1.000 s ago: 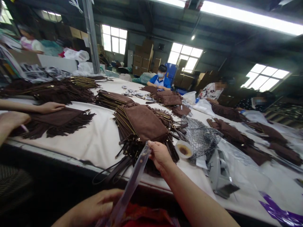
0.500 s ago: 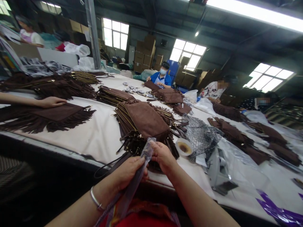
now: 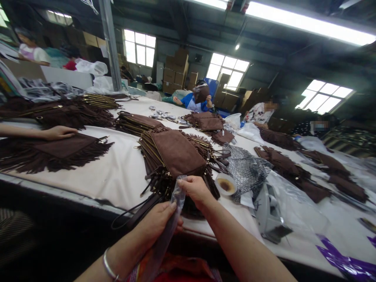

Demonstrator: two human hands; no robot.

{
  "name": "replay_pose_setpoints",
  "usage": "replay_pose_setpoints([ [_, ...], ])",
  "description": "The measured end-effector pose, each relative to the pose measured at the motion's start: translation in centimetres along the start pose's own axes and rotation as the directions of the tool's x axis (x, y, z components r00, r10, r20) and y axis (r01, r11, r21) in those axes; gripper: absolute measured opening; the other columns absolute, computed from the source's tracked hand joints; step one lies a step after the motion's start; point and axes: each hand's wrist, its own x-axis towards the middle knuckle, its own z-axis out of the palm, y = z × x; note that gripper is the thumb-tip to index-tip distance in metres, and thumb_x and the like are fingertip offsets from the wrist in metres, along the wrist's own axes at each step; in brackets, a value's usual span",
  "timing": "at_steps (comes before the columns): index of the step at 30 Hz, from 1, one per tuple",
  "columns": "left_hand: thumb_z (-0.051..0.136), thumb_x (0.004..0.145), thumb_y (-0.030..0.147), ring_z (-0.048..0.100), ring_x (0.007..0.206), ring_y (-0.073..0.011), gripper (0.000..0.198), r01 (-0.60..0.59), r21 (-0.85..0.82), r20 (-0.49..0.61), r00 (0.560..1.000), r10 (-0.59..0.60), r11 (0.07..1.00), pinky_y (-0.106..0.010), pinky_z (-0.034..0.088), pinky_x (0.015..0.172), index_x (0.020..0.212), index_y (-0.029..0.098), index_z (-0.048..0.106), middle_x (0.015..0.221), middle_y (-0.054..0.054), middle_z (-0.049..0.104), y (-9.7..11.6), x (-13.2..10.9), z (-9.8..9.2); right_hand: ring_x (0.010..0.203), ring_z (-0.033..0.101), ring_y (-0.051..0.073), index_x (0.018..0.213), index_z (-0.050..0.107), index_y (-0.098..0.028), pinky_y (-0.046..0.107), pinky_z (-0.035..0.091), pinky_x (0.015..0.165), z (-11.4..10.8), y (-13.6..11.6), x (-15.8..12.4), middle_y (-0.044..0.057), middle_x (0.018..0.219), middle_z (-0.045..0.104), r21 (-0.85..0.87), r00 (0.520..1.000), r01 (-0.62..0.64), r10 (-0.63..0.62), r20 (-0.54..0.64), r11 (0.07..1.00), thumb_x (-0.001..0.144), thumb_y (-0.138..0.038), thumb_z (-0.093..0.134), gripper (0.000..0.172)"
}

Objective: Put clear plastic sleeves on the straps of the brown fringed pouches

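Observation:
Both of my hands grip a long, narrow clear plastic sleeve (image 3: 168, 234), with something dark showing through its lower part. My left hand (image 3: 157, 221), with a silver bangle at the wrist, is closed round the middle, thumb on top. At the upper end, my right hand (image 3: 197, 191) pinches the plastic between thumb and fingers. Just beyond lies a pile of brown suede-like zip pouches (image 3: 179, 150) with fringes and metal clasps. Dark straps (image 3: 143, 209) hang from that pile near my left hand. What the sleeve contains is not clear.
On the left a co-worker's hand (image 3: 60, 132) rests on a brown fringed bag (image 3: 63, 148). To the right stand a bowl of brown liquid (image 3: 226, 184), a grey tape dispenser (image 3: 270, 215) and silver-black textured sheeting (image 3: 246, 168). A person in blue (image 3: 190, 102) works across the table.
The view has shifted slightly. My hands keep their grip on the sleeve, with little movement. Across the table, the person in blue has raised a brown piece in front of the face.

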Motion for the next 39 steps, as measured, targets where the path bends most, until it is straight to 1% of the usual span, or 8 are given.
replay_pose_setpoints([
  [5, 0.060, 0.078, 0.062, 0.064, 0.060, -0.0191, 0.049, -0.012, -0.037, -0.024, 1.000, 0.011, 0.999, -0.029, 0.047, 0.056, 0.084, 0.013, 0.060, 0.072, -0.009, 0.068, 0.7, 0.5, 0.1, 0.051, 0.043, 0.010, 0.062, 0.066, -0.011, 0.024, 0.031, 0.051, 0.4, 0.8, -0.1, -0.001, 0.053, 0.055, -0.038, 1.000, 0.003, -0.002, 0.025, 0.999, 0.062, -0.039, 0.072, 0.029],
  [11, 0.068, 0.072, 0.061, 0.058, 0.051, -0.0157, 0.047, -0.075, -0.110, -0.031, 0.997, 0.072, 0.991, -0.027, 0.045, 0.053, 0.074, 0.015, 0.056, 0.059, -0.002, 0.061, 1.9, 1.5, 0.8, 0.051, 0.041, 0.009, 0.060, 0.065, -0.012, 0.024, 0.031, 0.051, 0.6, 0.2, -0.7, -0.003, 0.051, 0.052, -0.152, 0.999, 0.045, -0.041, 0.032, 0.987, 0.065, -0.037, 0.069, 0.026],
  [16, 0.063, 0.078, 0.058, 0.061, 0.056, -0.0172, 0.044, -0.095, -0.084, -0.014, 0.995, 0.094, 0.992, -0.029, 0.047, 0.056, 0.082, 0.014, 0.059, 0.066, -0.006, 0.067, 2.1, 2.0, 0.7, 0.052, 0.043, 0.010, 0.064, 0.067, -0.012, 0.023, 0.032, 0.051, 0.0, -0.3, -1.0, -0.002, 0.055, 0.055, -0.150, 0.996, 0.062, -0.051, 0.072, 0.987, 0.069, -0.043, 0.069, 0.031],
  [21, 0.057, 0.084, 0.055, 0.062, 0.059, -0.0171, 0.041, -0.088, -0.047, 0.020, 0.996, 0.089, 0.995, -0.029, 0.047, 0.059, 0.086, 0.014, 0.060, 0.071, -0.008, 0.069, 1.8, 1.2, 0.1, 0.052, 0.044, 0.010, 0.065, 0.064, -0.012, 0.023, 0.032, 0.051, 0.1, 0.3, -1.3, -0.001, 0.056, 0.056, -0.135, 0.991, 0.029, -0.012, 0.132, 0.990, 0.067, -0.046, 0.071, 0.034],
  [24, 0.056, 0.085, 0.055, 0.066, 0.069, -0.0208, 0.043, -0.040, -0.063, 0.029, 0.999, 0.042, 0.997, -0.030, 0.049, 0.062, 0.090, 0.013, 0.061, 0.082, -0.012, 0.071, 0.7, 0.2, -0.5, 0.050, 0.042, 0.010, 0.058, 0.061, -0.012, 0.024, 0.031, 0.049, 0.5, 0.3, -1.2, -0.001, 0.052, 0.054, -0.128, 0.996, 0.015, -0.004, 0.089, 0.992, 0.064, -0.042, 0.072, 0.032],
  [28, 0.052, 0.085, 0.058, 0.062, 0.062, -0.0182, 0.049, -0.016, 0.052, -0.046, 0.999, 0.019, 0.998, -0.027, 0.046, 0.057, 0.087, 0.012, 0.066, 0.076, -0.011, 0.070, -1.0, -0.7, -1.1, 0.049, 0.041, 0.010, 0.055, 0.061, -0.013, 0.024, 0.030, 0.049, 0.6, 0.5, -0.8, -0.001, 0.051, 0.053, -0.077, 0.998, 0.012, -0.007, 0.063, 0.997, 0.063, -0.040, 0.072, 0.031],
  [34, 0.052, 0.083, 0.059, 0.060, 0.061, -0.0192, 0.050, -0.109, 0.250, -0.204, 0.966, 0.162, 0.962, -0.026, 0.042, 0.054, 0.077, 0.013, 0.070, 0.069, -0.009, 0.069, -0.8, -0.3, -0.5, 0.047, 0.039, 0.009, 0.056, 0.061, -0.012, 0.024, 0.029, 0.048, 0.8, 1.1, -0.8, -0.002, 0.049, 0.050, -0.082, 0.999, -0.018, 0.021, 0.034, 0.997, 0.062, -0.041, 0.070, 0.031],
  [39, 0.049, 0.085, 0.057, 0.061, 0.063, -0.0212, 0.048, -0.156, 0.230, -0.251, 0.944, 0.214, 0.961, -0.029, 0.044, 0.057, 0.084, 0.013, 0.069, 0.070, -0.008, 0.069, -0.6, 1.1, 0.1, 0.045, 0.039, 0.009, 0.052, 0.059, -0.013, 0.024, 0.028, 0.046, 0.7, 1.3, -0.9, -0.003, 0.046, 0.048, -0.095, 1.000, -0.031, 0.031, 0.000, 0.995, 0.061, -0.040, 0.070, 0.030],
])
